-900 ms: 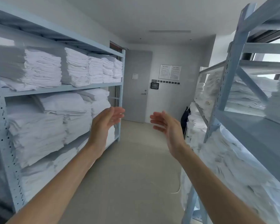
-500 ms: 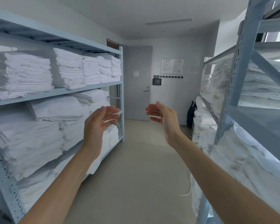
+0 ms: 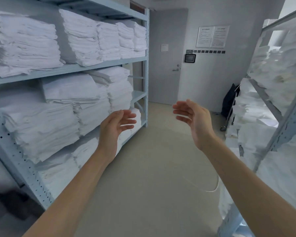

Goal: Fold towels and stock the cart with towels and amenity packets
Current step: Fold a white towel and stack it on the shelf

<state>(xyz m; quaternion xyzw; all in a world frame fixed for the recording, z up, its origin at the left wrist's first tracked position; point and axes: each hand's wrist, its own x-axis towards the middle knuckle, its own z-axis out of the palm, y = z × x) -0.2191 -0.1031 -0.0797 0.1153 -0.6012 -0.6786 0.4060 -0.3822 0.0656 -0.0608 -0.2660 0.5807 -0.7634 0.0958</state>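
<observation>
Both my hands are raised in front of me over the aisle, palms facing each other, holding nothing. My left hand (image 3: 115,124) hovers near the end of the left rack with fingers spread. My right hand (image 3: 192,117) is a little higher and to the right, fingers apart. Stacks of folded white towels (image 3: 46,117) fill the left rack's shelves. More white linen (image 3: 256,106) is piled on the right rack. No cart or amenity packets are visible.
A pale blue metal rack (image 3: 146,65) lines the left side, another (image 3: 278,134) the right. A beige floor aisle (image 3: 152,168) runs to a closed grey door (image 3: 166,57). A dark bag on a wheeled frame (image 3: 229,101) stands by the far wall. A white cord (image 3: 212,189) lies on the floor.
The view has moved forward along the aisle and tilted down. Both hands stay raised and open, lower in the view now.
</observation>
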